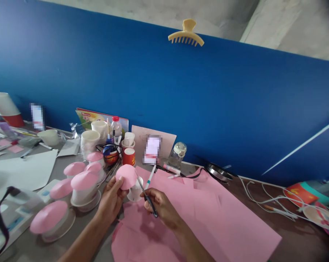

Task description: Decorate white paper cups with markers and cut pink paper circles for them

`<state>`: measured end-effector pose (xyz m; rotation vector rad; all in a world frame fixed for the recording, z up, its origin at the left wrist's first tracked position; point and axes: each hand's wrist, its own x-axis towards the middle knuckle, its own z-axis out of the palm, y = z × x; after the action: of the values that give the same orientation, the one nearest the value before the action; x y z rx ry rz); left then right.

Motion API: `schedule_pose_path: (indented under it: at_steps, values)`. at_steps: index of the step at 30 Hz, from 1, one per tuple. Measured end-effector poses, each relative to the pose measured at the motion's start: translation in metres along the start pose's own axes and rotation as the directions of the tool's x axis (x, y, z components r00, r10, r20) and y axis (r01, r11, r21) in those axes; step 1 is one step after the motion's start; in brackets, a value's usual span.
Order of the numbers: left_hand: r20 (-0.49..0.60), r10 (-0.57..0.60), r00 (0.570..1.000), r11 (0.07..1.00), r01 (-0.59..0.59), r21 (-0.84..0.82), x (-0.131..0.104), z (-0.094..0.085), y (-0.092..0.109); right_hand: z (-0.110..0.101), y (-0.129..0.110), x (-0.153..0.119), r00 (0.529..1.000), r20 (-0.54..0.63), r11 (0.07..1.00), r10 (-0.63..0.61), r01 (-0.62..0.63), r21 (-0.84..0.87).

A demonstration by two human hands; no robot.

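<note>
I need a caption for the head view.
Left hand holds round pink paper disc; right hand holds black-handled metal scissors.

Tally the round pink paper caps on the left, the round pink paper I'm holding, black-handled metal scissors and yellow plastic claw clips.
Pink paper caps: 6
Held pink paper: 1
Black-handled scissors: 1
Yellow claw clip: 1
Total: 9

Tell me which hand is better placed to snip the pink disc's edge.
Probably the right hand: it holds the scissors, blades beside the pink disc that the left hand grips.
</note>
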<state>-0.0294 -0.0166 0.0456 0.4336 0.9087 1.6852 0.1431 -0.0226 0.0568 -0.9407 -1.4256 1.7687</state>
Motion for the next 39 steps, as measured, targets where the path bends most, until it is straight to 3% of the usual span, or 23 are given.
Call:
schedule_pose_path:
  at_steps: [8, 16, 29, 39]
  values:
    - [-0.009, 0.023, 1.0, 1.0, -0.022, 0.019, 0.0, 0.003, 0.002, 0.015, 0.007, -0.002, 1.0, 0.006, 1.0, 0.004, -0.004, -0.014]
    - [0.001, 0.043, 0.999, 0.983, -0.042, 0.18, -0.009, 0.009, 0.009, 0.014, 0.022, 0.002, 0.999, 0.016, 0.997, -0.03, 0.031, -0.076]
    - [-0.007, 0.047, 0.999, 0.994, -0.046, 0.103, 0.002, -0.001, -0.004, 0.017, 0.028, 0.002, 1.0, 0.017, 0.991, -0.025, 0.027, -0.131]
    - [-0.05, 0.083, 0.995, 0.989, -0.077, 0.127, 0.004, -0.002, -0.006, 0.021, 0.024, 0.003, 0.999, 0.033, 0.998, 0.039, -0.038, -0.042]
